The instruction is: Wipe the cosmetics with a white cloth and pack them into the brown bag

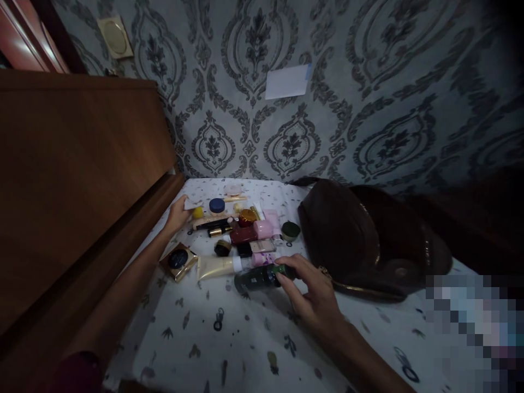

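Note:
My right hand (309, 284) has its thumb and fingers closed on the cap end of a dark green bottle (254, 278), which lies on its side. Beyond it is a group of cosmetics. At the group's far left, my left hand (178, 214) is curled beside a small yellow round thing (197, 212); what its fingers hold is unclear. Between the hands lie a cream tube (216, 267), a gold compact (179, 262), a dark red bottle (243, 235), a pink-capped item (262, 229), a blue-lidded jar (216, 205) and an amber-lidded jar (247, 217).
A dark brown bag (335, 240) stands open on the right, close to a dark green round jar (290, 231). Wooden furniture (82, 153) borders the left side. Patterned wallpaper (245, 125) rises behind the printed white sheet (229, 338).

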`<state>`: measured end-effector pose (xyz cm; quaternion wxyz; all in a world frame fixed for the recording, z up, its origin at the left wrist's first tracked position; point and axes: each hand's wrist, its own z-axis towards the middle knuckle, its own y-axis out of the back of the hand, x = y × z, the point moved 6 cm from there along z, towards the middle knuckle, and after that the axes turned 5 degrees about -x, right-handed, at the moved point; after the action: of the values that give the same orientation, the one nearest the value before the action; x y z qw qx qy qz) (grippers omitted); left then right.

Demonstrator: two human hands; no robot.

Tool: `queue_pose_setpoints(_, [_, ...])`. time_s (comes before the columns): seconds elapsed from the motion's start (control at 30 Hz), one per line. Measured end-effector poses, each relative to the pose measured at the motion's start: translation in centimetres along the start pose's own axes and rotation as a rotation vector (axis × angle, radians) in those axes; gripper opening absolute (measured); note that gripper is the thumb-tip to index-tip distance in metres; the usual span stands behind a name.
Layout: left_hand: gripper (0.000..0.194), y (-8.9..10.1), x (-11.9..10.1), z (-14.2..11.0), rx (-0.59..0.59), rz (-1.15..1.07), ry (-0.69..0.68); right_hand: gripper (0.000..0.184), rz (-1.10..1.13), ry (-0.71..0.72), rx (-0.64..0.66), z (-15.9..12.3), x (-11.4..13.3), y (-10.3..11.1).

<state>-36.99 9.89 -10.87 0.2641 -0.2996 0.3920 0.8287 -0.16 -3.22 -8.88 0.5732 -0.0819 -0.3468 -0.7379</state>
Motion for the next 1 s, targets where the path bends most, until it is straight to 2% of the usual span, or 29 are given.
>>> queue_pose_setpoints(0.13, [0.028,2.5,-2.5,-1.3,-0.127,-0.098,0.034,0.016,-0.020,0.041,0.033,0.4,1.1,-0.2])
queue_pose_setpoints(0.2, [0.030,3.1,-4.6,-3.3,-0.126,-0.148,0.043,0.015,-0.027,0.089,0.082,0.9,1.9,-0.6])
queue_pose_setpoints(0.27, [0.033,3.1,-7.3,-6.3,-0.070,-0.194,0.052,0.015,-0.030,0.149,0.152,1.6,2.8,-1.5])
queue_pose_setpoints(0.33, [0.033,2.0,-10.0,-9.8,0.104,-0.315,0.093,0.015,-0.027,0.207,0.215,2.2,3.6,-2.5])
queue_pose_setpoints(0.43, [0.038,-0.8,-13.8,-15.4,0.528,-0.475,0.043,0.017,0.000,0.250,0.264,2.8,4.4,-4.1])
queue_pose_setpoints(0.47, [0.039,-1.3,-14.3,-16.7,0.579,-0.515,0.053,0.018,0.021,0.254,0.275,3.0,4.6,-4.5])
queue_pose_setpoints(0.53, [0.044,-2.1,-14.1,-18.4,0.587,-0.552,0.106,0.021,0.065,0.236,0.309,3.1,4.9,-5.1])
queue_pose_setpoints(0.7, [0.037,-3.5,-12.0,-20.3,0.597,-0.499,0.184,0.031,0.144,0.142,0.504,4.8,4.7,-5.4])
queue_pose_setpoints(0.77, [0.040,-3.8,-11.7,-20.6,0.579,-0.524,0.220,0.036,0.181,0.058,0.510,7.0,3.0,-5.7])
queue_pose_setpoints(0.83, [0.044,-4.0,-11.6,-21.0,0.578,-0.531,0.269,0.037,0.147,-0.054,0.413,10.3,-0.4,-6.7])
queue_pose_setpoints(0.9, [0.045,-4.4,-11.6,-21.3,0.607,-0.528,0.309,0.031,-0.088,-0.172,0.307,13.7,-5.4,-8.6])
queue_pose_setpoints(0.93, [0.044,-4.6,-11.6,-21.4,0.625,-0.535,0.310,0.029,-0.244,-0.269,0.326,15.0,-8.3,-10.0])
queue_pose_setpoints(1.0, [0.038,-5.0,-11.7,-21.5,0.653,-0.575,0.285,0.031,-0.349,-0.357,0.377,17.3,-13.4,-13.2])
